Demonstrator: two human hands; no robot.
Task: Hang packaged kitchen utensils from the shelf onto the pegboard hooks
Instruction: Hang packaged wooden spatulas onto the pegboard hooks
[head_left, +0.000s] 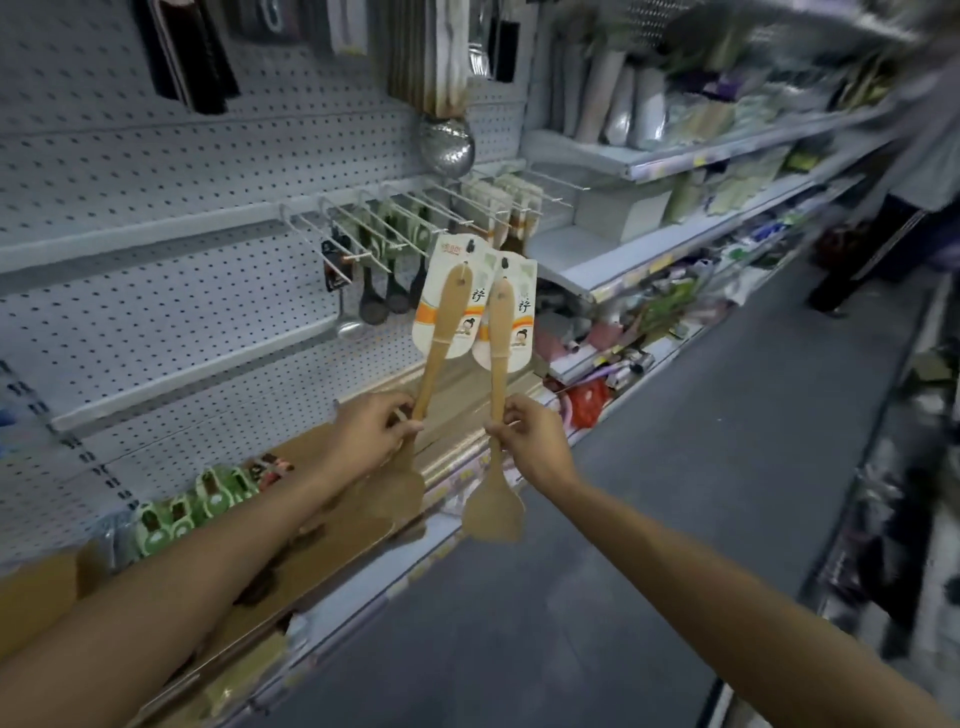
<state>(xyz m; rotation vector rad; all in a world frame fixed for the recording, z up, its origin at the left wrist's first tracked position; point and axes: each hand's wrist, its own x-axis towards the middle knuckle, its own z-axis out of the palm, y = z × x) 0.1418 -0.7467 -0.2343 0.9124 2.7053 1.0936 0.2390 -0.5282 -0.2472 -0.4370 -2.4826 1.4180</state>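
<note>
Spatulas, two of them, wooden and each on a white card, are held up side by side before the pegboard (156, 171). That grey board fills the left of the view, and a shelf (332, 525) runs along below it. From the board juts a row of about eight wire hooks (363, 223), some carrying dark ladles (384, 296) and carded goods. On the shelf lies a line of green-carded packs (182, 514), their count unclear. Left hand (371, 431) has its fingers curled round the handle of the left spatula (439, 322); right hand (530, 436) pinches the handle of the right spatula (500, 332). Both blades point down, both cards up near the hook tips.
</note>
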